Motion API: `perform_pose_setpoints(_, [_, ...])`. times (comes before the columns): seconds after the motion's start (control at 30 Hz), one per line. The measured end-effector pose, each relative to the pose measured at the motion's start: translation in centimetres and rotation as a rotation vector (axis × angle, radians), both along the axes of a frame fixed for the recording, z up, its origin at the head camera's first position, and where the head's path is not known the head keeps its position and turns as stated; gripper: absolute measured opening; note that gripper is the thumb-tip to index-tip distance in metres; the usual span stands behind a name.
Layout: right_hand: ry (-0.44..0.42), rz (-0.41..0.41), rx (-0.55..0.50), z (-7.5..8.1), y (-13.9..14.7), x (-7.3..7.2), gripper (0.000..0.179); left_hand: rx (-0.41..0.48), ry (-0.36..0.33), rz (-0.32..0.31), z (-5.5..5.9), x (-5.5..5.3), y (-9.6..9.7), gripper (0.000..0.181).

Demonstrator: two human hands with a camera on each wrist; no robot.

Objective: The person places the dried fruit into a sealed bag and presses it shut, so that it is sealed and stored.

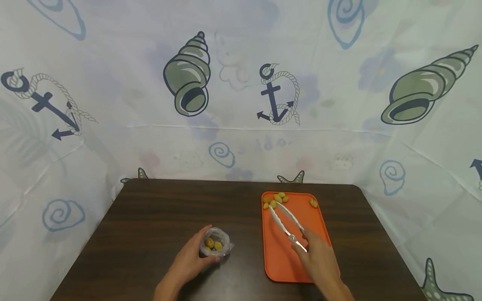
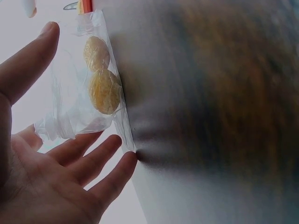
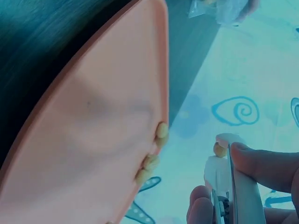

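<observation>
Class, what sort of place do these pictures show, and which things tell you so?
Probably a makeshift indoor corner set up for tabletop work: a sea-patterned cloth hangs behind and on both sides of a dark table, where an orange tray bears small yellowish pieces.

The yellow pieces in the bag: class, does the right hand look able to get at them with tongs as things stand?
Probably yes, if the right hand swings the tongs across: the bag looks open on top, with the left hand round its side, not over the yellow pieces.
</observation>
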State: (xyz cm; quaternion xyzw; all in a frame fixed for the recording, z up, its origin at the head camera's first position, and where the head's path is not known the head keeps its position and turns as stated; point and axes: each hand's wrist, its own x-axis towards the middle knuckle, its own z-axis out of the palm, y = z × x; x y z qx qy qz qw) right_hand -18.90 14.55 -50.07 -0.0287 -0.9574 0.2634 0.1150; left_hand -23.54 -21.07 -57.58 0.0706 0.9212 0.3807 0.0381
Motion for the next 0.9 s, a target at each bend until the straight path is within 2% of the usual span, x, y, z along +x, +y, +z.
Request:
perform_pose_setpoints(0.33, [0.005,0.007,0.005,0.8,-1.0,0.8,0.046,0.004,-0.003,-0.001,0.1,0.1,0.0,0.098])
perform_pose_setpoints(0.9, [-0.027,0.032,-0.024,2.2,-2.4,1.9,0.037,0.010,0.013,-0.006,0.1,0.0,0.0,0.098])
